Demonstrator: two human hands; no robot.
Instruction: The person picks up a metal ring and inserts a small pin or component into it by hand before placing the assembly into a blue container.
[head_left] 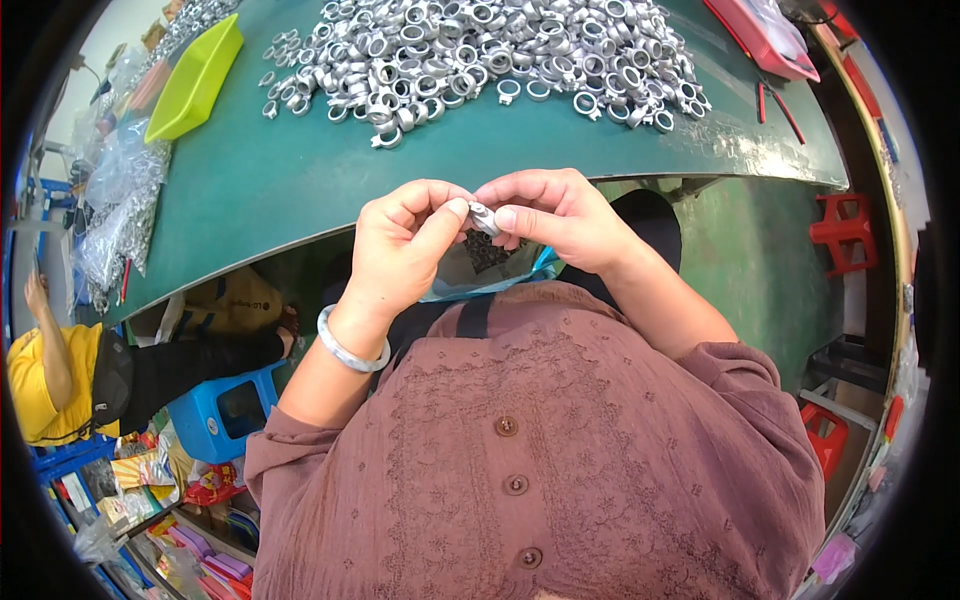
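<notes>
Just past the table's near edge, my left hand [400, 240] and my right hand [565, 215] meet, both closed in a pinch on one small silver metal ring part [486, 218]. Thumbs press it from either side, and the fingertips partly cover it. Beneath them, an open bag [455, 268] with a blue edge sits at my lap, with dark small pieces inside that I cannot make out. On the green table [290, 190] ahead lies a large heap of similar silver ring clamps [430, 85], each with a small lug.
At the left stand a yellow-green tray [195, 80] and clear bags of metal parts [120, 200]. A pink tray [765, 40] and red-handled pliers [780, 110] lie far right. A person in yellow [60, 380] sits left, near a blue stool [215, 415]. A red stool [843, 235] stands right.
</notes>
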